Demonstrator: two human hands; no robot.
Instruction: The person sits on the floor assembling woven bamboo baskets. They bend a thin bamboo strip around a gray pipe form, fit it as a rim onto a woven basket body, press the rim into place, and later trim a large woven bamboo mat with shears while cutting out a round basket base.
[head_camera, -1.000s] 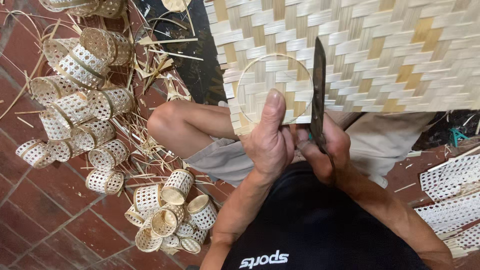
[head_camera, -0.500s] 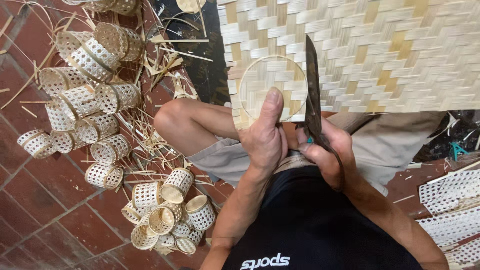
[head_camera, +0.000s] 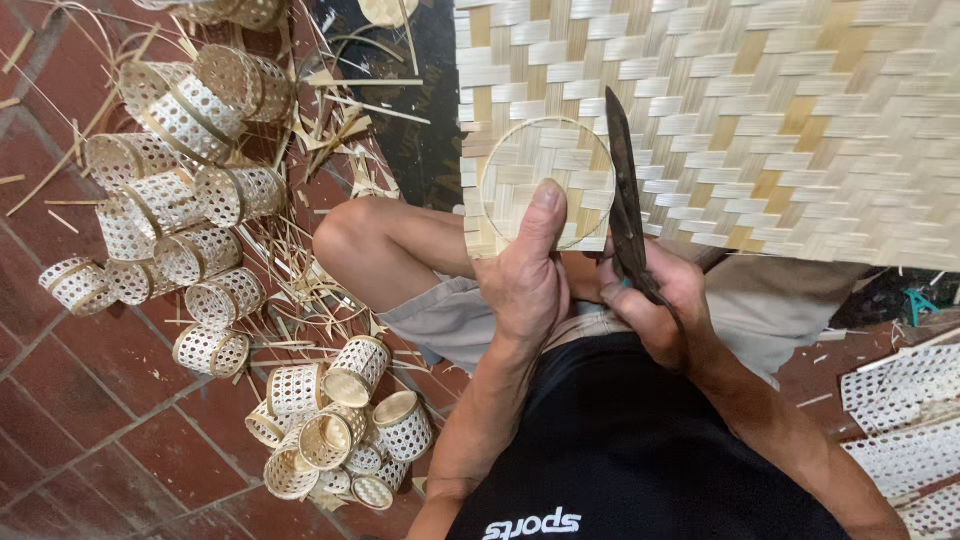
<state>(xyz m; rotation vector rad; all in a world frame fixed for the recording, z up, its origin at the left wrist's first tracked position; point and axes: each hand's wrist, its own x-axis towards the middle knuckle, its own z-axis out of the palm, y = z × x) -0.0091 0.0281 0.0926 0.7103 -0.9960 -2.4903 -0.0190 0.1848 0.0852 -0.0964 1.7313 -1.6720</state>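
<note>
In my left hand (head_camera: 525, 285) I hold a thin round bamboo hoop (head_camera: 548, 183), pale and flat, my thumb pressing it onto the corner of a large woven bamboo mat (head_camera: 760, 120). The mat is cream and tan strips in a herringbone weave, spread across my lap. My right hand (head_camera: 660, 310) grips a dark knife (head_camera: 622, 195), blade upright, just beside the hoop's right edge.

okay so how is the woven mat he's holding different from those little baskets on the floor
The mat is one big flat sheet, tightly woven with no gaps; the baskets are small round cylinders with an open, holey weave. The mat is held up by the left hand, with the knife in the right hand against it; the baskets lie loose on the brick floor. Both are pale bamboo-like strips.
</note>
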